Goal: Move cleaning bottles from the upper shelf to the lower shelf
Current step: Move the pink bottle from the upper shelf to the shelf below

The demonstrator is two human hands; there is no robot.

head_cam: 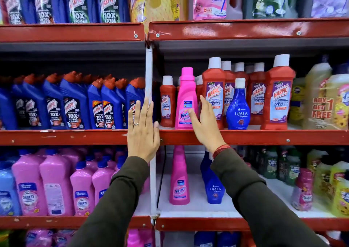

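A pink Vanish bottle (185, 99) stands upright at the front of the upper shelf (245, 137), with a blue Ujala bottle (238, 109) to its right among red Harpic bottles (275, 95). My right hand (204, 126) is open right beside the pink bottle, its thumb over the label and its fingers to the bottle's right. My left hand (143, 131) is open and flat in front of the white upright post (149, 73). On the lower shelf (198, 207) stand another pink Vanish bottle (179, 178) and a blue Ujala bottle (212, 186), partly hidden by my right forearm.
Blue Harpic bottles (71, 103) fill the left bay at upper-shelf height, and pink bottles (56, 182) stand below them. Yellow bottles (321, 99) stand at the far right. Green and yellow bottles (283, 167) line the lower shelf's right side. White shelf floor shows around the two lower bottles.
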